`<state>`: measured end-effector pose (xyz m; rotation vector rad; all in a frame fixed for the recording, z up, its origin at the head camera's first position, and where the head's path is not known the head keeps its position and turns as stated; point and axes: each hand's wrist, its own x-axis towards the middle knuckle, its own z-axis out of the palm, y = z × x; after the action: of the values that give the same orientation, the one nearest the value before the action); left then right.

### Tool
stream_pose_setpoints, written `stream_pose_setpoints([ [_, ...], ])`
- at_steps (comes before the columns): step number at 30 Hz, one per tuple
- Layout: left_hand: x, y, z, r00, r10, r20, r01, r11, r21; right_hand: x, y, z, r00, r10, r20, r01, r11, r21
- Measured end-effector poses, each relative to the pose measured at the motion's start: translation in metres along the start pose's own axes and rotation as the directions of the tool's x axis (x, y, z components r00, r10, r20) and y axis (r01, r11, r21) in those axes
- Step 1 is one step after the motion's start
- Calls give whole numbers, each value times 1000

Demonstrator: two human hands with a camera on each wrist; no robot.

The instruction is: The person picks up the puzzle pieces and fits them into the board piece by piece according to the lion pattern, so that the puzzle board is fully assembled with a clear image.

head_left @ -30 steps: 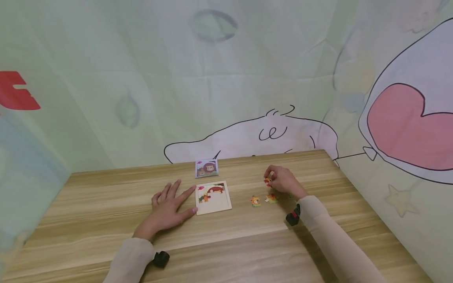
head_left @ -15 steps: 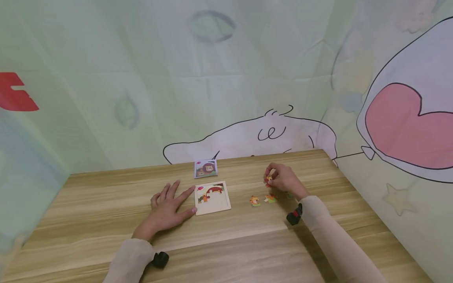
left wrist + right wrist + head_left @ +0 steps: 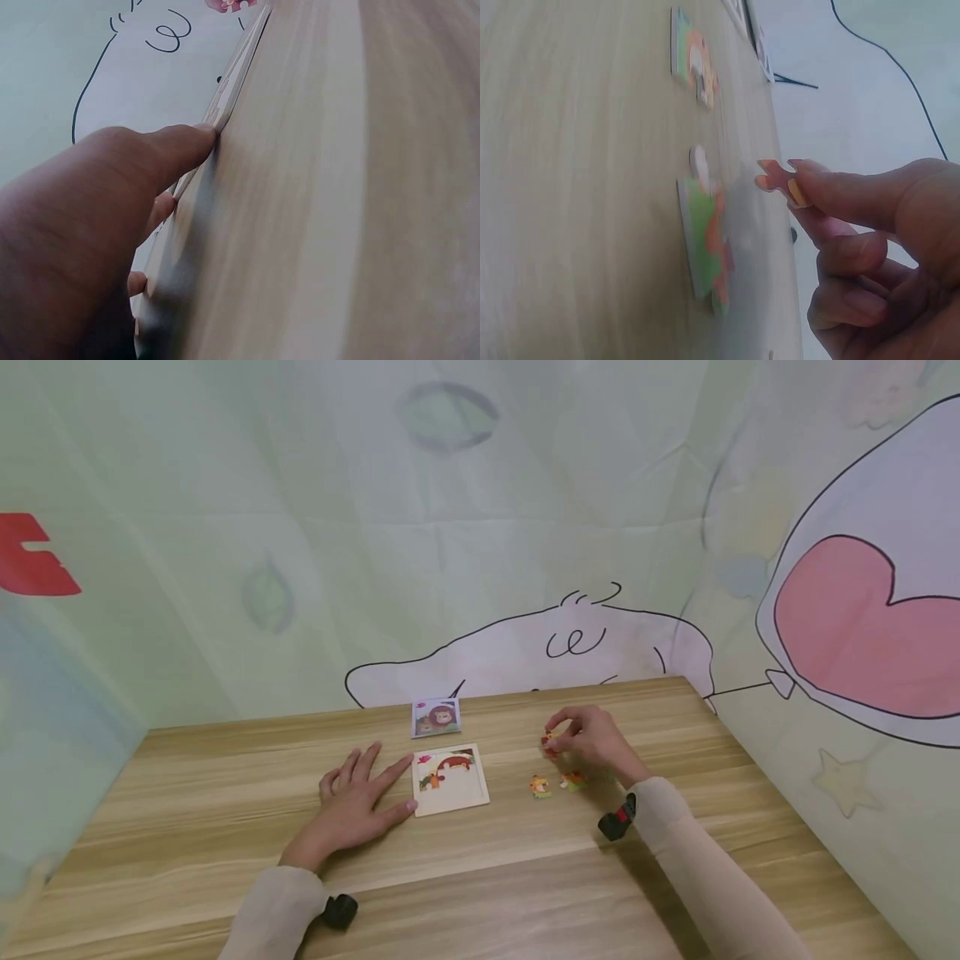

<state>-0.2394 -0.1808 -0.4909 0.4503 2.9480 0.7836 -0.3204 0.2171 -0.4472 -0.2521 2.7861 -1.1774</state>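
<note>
My right hand [image 3: 596, 739] pinches a small red-brown and orange puzzle piece [image 3: 784, 184] between thumb and finger, lifted above the table. Two loose puzzle pieces lie below it: an orange one [image 3: 540, 787] and a green-edged one [image 3: 701, 240]. My left hand [image 3: 356, 802] rests on the table with fingers spread. Its thumb and index fingertips touch the left edge of the square puzzle tray [image 3: 457, 797]. Several pieces fill the tray's upper and left part, while its pale base shows at lower right. In the left wrist view the thumb [image 3: 180, 150] presses against the tray's side.
A picture card [image 3: 436, 718] with a lion on it lies behind the tray. The wooden table [image 3: 480, 893] meets a printed cloth wall [image 3: 300, 568] at the back and right. A bit of another piece shows beneath the right wrist.
My right hand has moved left with the pinched puzzle piece, toward the tray. The left hand stays at the tray's edge.
</note>
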Motion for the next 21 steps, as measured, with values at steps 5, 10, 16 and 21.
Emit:
stream_pose_setpoints([
  [5,0,0,0,1000,1,-1,-1,1000,-3,0,-7,8,1000,-10,22,9,1000,22],
  [10,0,0,0,1000,1,-1,-1,1000,4,0,-16,15,999,-22,41,21,1000,21],
  [16,-1,2,-1,1000,-1,-1,1,1000,-4,0,-24,25,997,-44,65,41,998,44],
  [21,-1,3,-1,1000,-1,3,1,1000,-4,0,-28,34,994,-80,79,75,994,74],
])
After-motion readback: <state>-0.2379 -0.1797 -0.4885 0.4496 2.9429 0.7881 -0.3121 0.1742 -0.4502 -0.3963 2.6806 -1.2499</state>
